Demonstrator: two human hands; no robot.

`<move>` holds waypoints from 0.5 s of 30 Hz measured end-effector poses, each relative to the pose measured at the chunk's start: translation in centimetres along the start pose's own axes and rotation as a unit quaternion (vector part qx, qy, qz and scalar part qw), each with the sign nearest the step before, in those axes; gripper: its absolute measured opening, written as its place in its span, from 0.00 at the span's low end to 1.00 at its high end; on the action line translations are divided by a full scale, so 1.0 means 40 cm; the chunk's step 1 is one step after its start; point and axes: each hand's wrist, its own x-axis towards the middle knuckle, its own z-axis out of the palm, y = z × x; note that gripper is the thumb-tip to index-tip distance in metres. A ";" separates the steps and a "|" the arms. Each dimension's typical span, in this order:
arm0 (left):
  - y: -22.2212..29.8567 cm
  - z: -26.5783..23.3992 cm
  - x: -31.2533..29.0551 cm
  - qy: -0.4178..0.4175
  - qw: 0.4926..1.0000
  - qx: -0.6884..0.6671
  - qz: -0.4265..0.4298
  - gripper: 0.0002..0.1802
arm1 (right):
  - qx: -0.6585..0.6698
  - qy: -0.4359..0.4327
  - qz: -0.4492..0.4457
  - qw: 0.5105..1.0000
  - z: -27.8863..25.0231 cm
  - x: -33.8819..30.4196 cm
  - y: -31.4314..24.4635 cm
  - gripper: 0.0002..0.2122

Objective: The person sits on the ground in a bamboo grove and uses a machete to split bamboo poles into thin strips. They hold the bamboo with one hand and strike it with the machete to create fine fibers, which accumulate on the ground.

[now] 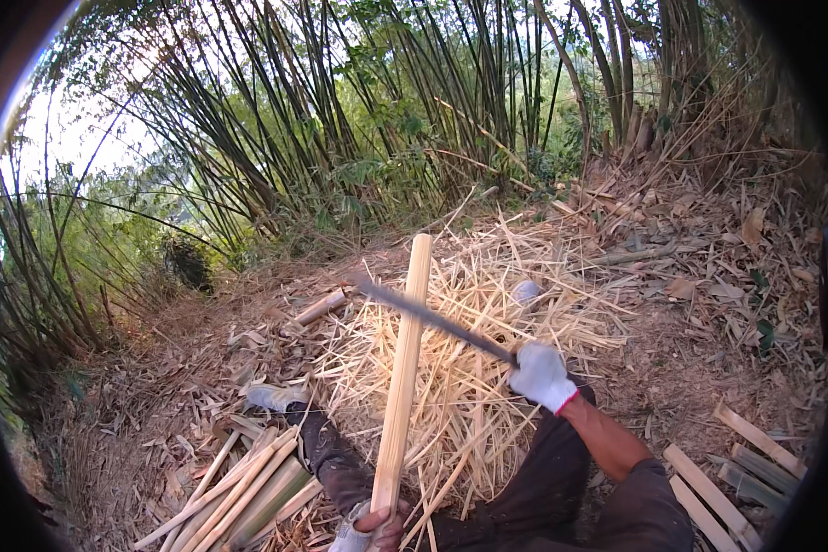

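Observation:
My left hand [370, 530], in a partly worn pale glove with bare fingers showing, is closed round the lower end of a long split bamboo slat [400, 396]. The slat rises upright and leans slightly right. In a white glove with a red cuff, my right hand [540, 375] grips the handle of a long knife [437, 319]. Its dark blade slants up to the left and crosses the slat in its upper part; whether it touches the wood I cannot tell. The blade is slightly blurred.
Between my outstretched legs [547, 469] lies a heap of pale bamboo shavings [497, 405]. Split bamboo pieces [239, 492] are piled at the lower left, with more slats [708, 506] at the lower right. A bamboo grove [340, 110] stands behind the leaf-strewn slope.

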 end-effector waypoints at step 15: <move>-0.054 0.073 -0.011 0.084 0.995 0.051 0.010 0.13 | -0.136 -0.107 -0.104 0.979 -0.028 0.082 0.041 0.11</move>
